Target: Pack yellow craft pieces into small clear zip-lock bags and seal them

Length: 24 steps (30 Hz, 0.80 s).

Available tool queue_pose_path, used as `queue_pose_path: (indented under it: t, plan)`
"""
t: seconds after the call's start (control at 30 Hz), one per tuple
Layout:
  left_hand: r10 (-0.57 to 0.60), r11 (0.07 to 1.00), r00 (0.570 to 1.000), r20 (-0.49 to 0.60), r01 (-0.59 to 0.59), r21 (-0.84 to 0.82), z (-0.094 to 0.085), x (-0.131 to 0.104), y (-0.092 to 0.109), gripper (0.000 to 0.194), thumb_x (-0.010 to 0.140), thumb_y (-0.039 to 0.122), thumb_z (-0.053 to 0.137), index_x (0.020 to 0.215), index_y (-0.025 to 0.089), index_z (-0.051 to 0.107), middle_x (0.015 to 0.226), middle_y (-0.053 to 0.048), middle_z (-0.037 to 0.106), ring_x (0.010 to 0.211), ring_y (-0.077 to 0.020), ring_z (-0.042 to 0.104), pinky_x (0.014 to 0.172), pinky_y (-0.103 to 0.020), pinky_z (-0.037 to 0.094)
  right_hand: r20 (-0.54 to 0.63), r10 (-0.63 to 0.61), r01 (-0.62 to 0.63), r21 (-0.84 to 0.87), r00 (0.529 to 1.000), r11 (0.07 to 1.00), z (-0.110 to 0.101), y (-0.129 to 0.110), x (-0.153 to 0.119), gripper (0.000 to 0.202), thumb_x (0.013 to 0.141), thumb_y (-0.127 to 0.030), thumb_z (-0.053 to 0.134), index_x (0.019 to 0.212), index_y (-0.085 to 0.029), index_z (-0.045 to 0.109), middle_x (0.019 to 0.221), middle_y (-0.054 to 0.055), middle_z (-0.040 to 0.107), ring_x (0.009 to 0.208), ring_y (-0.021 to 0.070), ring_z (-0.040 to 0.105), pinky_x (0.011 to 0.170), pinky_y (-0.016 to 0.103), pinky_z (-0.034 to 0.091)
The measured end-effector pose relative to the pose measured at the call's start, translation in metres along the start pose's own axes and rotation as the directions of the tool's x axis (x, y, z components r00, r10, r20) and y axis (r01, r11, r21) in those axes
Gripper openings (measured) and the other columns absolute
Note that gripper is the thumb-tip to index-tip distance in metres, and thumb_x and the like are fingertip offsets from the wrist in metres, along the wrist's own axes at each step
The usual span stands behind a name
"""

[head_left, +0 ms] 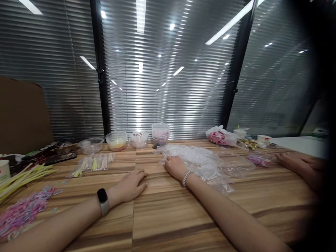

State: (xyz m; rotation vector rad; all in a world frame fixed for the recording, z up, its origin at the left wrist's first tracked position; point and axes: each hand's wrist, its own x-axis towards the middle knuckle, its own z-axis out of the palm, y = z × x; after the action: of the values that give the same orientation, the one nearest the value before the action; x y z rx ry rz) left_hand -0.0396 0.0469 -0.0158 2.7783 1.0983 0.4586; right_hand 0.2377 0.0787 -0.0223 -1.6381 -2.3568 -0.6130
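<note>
Bags (196, 157) of thin clear plastic lie in a crumpled heap on the wooden desk (162, 224). The right hand (176, 168), a bracelet (187, 177) at its wrist, rests at the heap's left edge with fingers curled; whether its grip has plastic pinched, I cannot tell. The left hand (131, 186) lies over the desk's seam, apart from the heap, its grip released and holding nothing; a watch (103, 201) is on that wrist. Left of it are small clear packets (95, 162) with yellow and pale pieces, then yellow strips (28, 178) and a pile of pink and purple loops (26, 210). Clear tubs (117, 141) line the back, before the blinds (162, 87). Farther right, another person's hands (294, 163) are near a packet of purple pieces (258, 160).
</note>
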Motion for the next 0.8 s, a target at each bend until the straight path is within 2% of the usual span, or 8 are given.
queue_pose_path:
  t: [0.1,0.2,0.3,0.37,0.53,0.67,0.8]
  plan:
    - [-0.026,0.999,0.999,-0.022,0.025,-0.037,0.001,0.000,0.000,0.050,0.093,0.049,0.043,0.134,0.021,0.047,0.135,-0.007,0.048,0.123,-0.0216,0.045,0.109,-0.038,0.034,-0.056,-0.043,0.043,-0.013,0.997,0.999,-0.006,-0.003,0.002,0.030,0.098,-0.030,0.041,0.091,-0.015,0.066,0.095,0.010,0.060,0.091,0.0221,0.053,0.074,0.034,0.031]
    - [-0.068,0.996,0.993,-0.101,0.062,-0.064,0.002,0.000,0.000,0.063,0.093,0.051,0.042,0.144,0.017,0.031,0.143,-0.011,0.039,0.131,-0.0218,0.038,0.113,-0.039,0.030,-0.234,-0.145,0.139,-0.039,0.962,0.989,-0.017,-0.010,0.002,0.033,0.100,-0.035,0.037,0.090,-0.018,0.063,0.095,0.006,0.060,0.091,0.0198,0.049,0.070,0.033,0.029]
    - [-0.078,0.997,0.979,-0.186,0.074,-0.030,0.004,-0.002,0.000,0.074,0.092,0.053,0.043,0.149,0.012,0.018,0.152,-0.014,0.024,0.140,-0.0221,0.023,0.117,-0.039,0.022,-0.465,-0.267,0.267,-0.067,0.844,0.961,-0.026,-0.022,-0.001,0.025,0.099,-0.033,0.044,0.088,-0.019,0.062,0.085,0.003,0.059,0.078,0.0157,0.046,0.064,0.033,0.025]
    - [-0.051,0.999,0.977,-0.206,0.050,-0.011,0.004,-0.004,0.000,0.076,0.091,0.051,0.046,0.149,0.012,0.016,0.153,-0.013,0.021,0.142,-0.0208,0.019,0.118,-0.038,0.019,-0.536,-0.337,0.353,-0.076,0.774,0.932,-0.030,-0.032,-0.004,0.017,0.096,-0.030,0.049,0.091,-0.019,0.061,0.080,0.001,0.059,0.073,0.0140,0.046,0.063,0.033,0.025]
    - [-0.005,0.999,0.982,-0.190,-0.004,-0.045,0.003,-0.005,-0.002,0.071,0.092,0.048,0.047,0.148,0.015,0.018,0.150,-0.010,0.027,0.139,-0.0181,0.024,0.117,-0.036,0.022,-0.558,-0.505,0.559,-0.088,0.658,0.825,-0.033,-0.054,-0.009,0.010,0.094,-0.021,0.051,0.094,-0.016,0.059,0.082,0.002,0.060,0.075,0.0125,0.049,0.066,0.030,0.032]
    - [0.058,0.995,0.983,-0.172,-0.071,-0.067,0.001,-0.005,-0.003,0.069,0.093,0.047,0.047,0.147,0.015,0.019,0.148,-0.011,0.030,0.137,-0.0189,0.027,0.116,-0.038,0.022,-0.595,-0.564,0.650,-0.090,0.573,0.755,-0.037,-0.061,-0.008,0.008,0.093,-0.017,0.052,0.095,-0.014,0.059,0.097,0.005,0.063,0.088,0.0139,0.053,0.076,0.031,0.040]
    - [0.135,0.986,0.973,-0.185,-0.151,-0.074,-0.001,-0.006,-0.004,0.074,0.090,0.050,0.052,0.147,0.017,0.018,0.147,-0.011,0.031,0.135,-0.0204,0.029,0.115,-0.039,0.024,-0.630,-0.539,0.648,-0.072,0.560,0.758,-0.039,-0.062,-0.007,0.008,0.092,-0.016,0.054,0.095,-0.013,0.061,0.112,0.007,0.061,0.100,0.0171,0.052,0.083,0.034,0.043]
